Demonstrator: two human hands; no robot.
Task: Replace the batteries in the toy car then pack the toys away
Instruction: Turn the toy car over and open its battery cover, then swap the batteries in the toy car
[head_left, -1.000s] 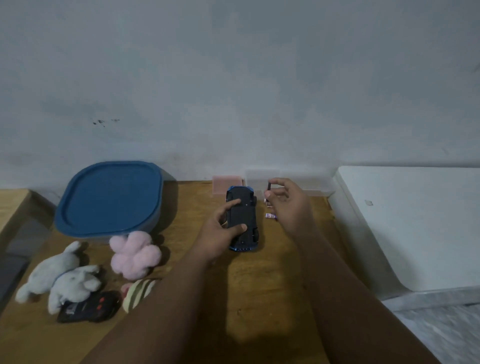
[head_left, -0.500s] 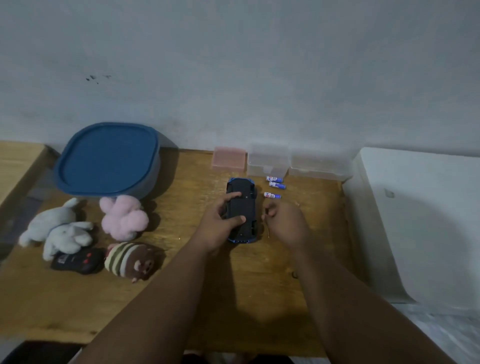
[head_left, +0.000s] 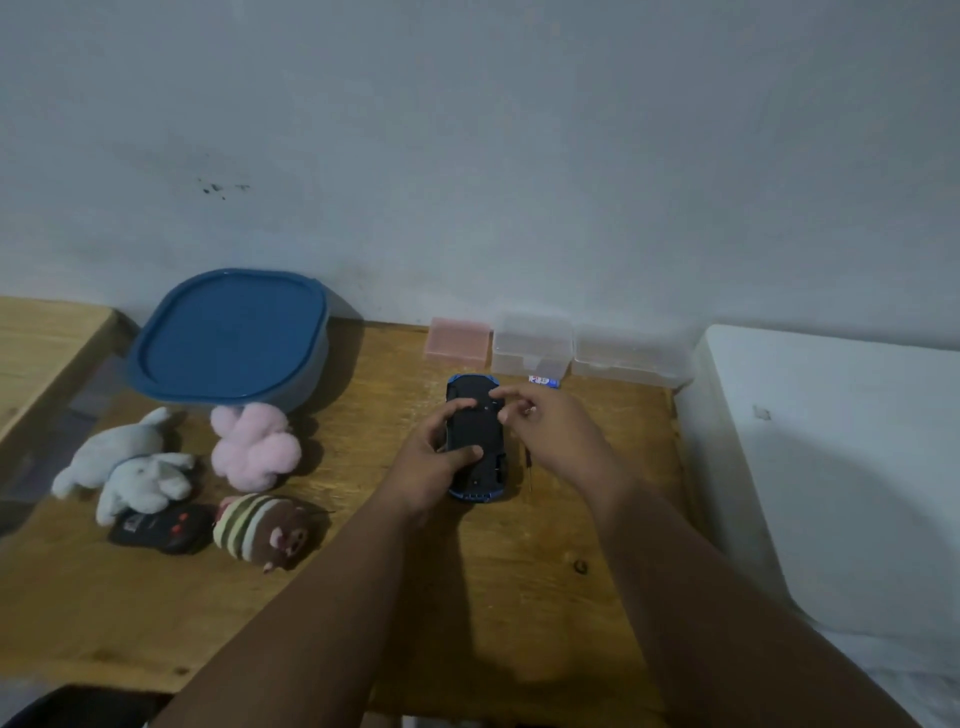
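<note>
While left hand (head_left: 431, 465) grips toy car (head_left: 477, 427), right hand (head_left: 556, 431) hold unclear; battery (head_left: 543, 381) label unreadable.

The surface (head_left: 467, 597) is bare wood with visible grain and a dark knot, faintly sheened. The toy car (head_left: 478, 427) shows a matt black plastic underside rimmed in blue; the container lid (head_left: 228, 338) is smooth blue plastic, and the small boxes (head_left: 532, 345) are translucent plastic. The pink plush (head_left: 254, 447) and white plush (head_left: 135, 467) are fluffy cloth, and the striped plush (head_left: 260, 530) is shorter-piled.

Nothing legible; the battery (head_left: 543, 381) carries blurred print, possibly a brand, unreadable.
</note>
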